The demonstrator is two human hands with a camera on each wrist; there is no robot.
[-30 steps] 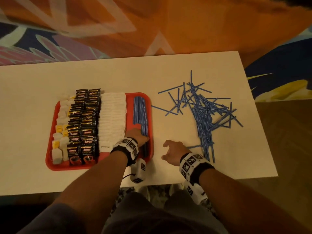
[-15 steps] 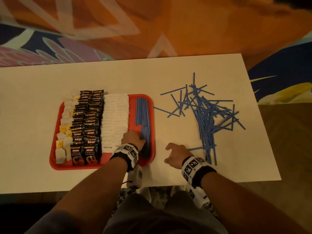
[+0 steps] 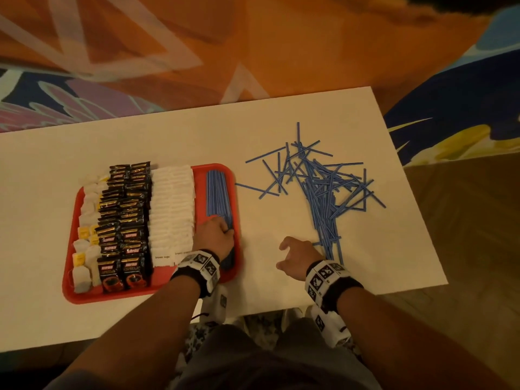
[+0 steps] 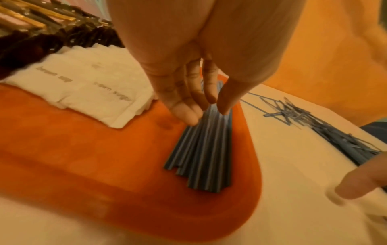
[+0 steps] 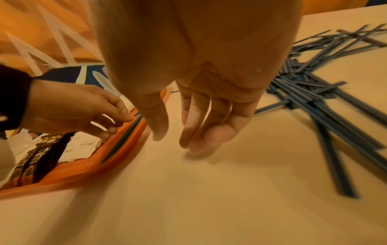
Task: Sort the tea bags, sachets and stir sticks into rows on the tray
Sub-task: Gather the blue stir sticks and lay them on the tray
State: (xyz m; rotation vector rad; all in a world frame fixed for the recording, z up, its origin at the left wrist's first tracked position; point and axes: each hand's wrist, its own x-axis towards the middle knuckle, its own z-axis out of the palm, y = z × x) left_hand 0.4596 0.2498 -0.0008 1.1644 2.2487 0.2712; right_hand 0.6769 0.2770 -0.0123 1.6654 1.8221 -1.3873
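Moved: left hand [image 3: 215, 235] has slid left along the tray's [image 3: 84, 296] blue stir-stick row [image 3: 218, 192], fingers relaxed, touching it | Right hand [image 3: 295, 256] loosely spread, empty, on worktop [image 3: 168, 136] | Loose sticks [image 3: 323, 190] right | Tip: square ends.

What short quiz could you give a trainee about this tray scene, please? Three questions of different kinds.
1. True or false: the left hand rests its fingers on the blue sticks in the red tray.
2. Where do most unsorted sticks lie? A) on the tray B) on the table, right of the tray C) on the floor
3. Fill in: the right hand holds ____.

Key: 1 true; 2 B; 3 nothing, its fingers hang loose above the table.
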